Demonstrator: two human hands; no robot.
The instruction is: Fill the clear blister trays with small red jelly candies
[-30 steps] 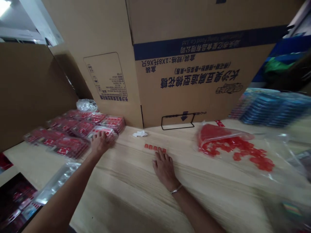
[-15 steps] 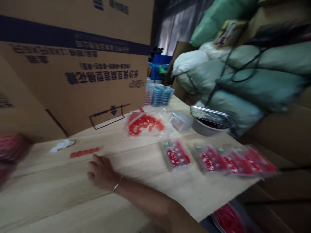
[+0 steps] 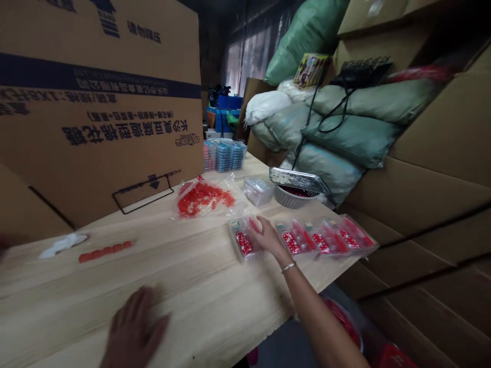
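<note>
My right hand (image 3: 268,238) reaches to the right and rests its fingers on a clear plastic pack with red contents (image 3: 243,244), the nearest of a row of such packs (image 3: 326,237) along the table's right edge. My left hand (image 3: 132,327) hovers low over the wooden table (image 3: 184,286) near its front edge, blurred by motion, with nothing seen in it. A short row of small red pieces (image 3: 105,251) lies on the table at the left, next to a crumpled white scrap (image 3: 61,244).
A clear bag of red pieces (image 3: 203,197) lies mid-table by a large printed cardboard box (image 3: 95,112). Behind are a clear tub (image 3: 258,190), a basket with a tray on top (image 3: 295,186), stacked blue packs (image 3: 224,155), grey-green sacks (image 3: 345,128) and more cartons (image 3: 441,168).
The view has swung from the left side of the table to the right. My right hand left the row of red pieces and reached the packs at the right; my left hand came away from the left packs.
</note>
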